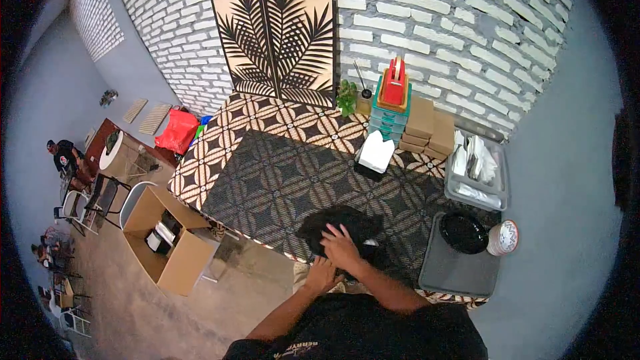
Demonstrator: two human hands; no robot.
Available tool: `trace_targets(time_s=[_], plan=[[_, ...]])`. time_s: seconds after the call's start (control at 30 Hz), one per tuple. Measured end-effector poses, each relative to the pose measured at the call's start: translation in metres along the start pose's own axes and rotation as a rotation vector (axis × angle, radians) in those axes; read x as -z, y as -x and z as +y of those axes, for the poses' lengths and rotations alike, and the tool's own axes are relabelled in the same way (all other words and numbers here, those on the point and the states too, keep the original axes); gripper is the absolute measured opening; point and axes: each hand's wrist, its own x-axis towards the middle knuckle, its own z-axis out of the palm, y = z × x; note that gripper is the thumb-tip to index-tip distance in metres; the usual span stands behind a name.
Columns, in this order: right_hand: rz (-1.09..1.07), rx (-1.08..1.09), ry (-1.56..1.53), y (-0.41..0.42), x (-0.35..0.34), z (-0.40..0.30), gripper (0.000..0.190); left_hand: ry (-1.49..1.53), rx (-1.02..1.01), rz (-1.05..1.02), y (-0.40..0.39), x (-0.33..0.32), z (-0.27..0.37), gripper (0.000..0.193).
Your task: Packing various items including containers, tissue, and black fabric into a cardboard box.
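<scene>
A crumpled black cloth item (367,225), perhaps a garment, lies at the near edge of the table on a dark mesh mat (280,180). My right hand (341,250) rests on it with the fingers spread. Just beside and below, my left hand (322,275) is at the table edge by the cloth's lower side; whether its fingers grip the fabric cannot be told. Right of the cloth's middle shows a small white patch (371,242). Both forearms hide part of the near edge.
At right are a grey tray (455,277), black plate (464,231), stacked paper bowls (504,238) and plastic bin (477,200). Behind stand a napkin holder (376,155), tape dispenser (395,85) and small cardboard boxes (420,115). An open carton (185,265) stands left; a person (67,157) sits farther off.
</scene>
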Motion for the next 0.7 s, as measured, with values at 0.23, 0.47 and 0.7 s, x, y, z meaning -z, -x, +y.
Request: trace_targets(time_s=[0.23,0.47,0.7], plan=[[0.242,-0.107,0.055,-0.035,-0.001,0.03,0.021,-0.067,-0.013,0.059,-0.004,0.008,0.001,0.074],[0.34,-0.376,0.143,0.084,-0.004,0.04,0.022,0.122,-0.052,0.142,-0.003,0.011,0.001,0.074],[0.182,-0.24,-0.009,0.069,0.004,0.015,0.022,0.245,0.037,-0.313,-0.009,0.03,-0.035,0.058]])
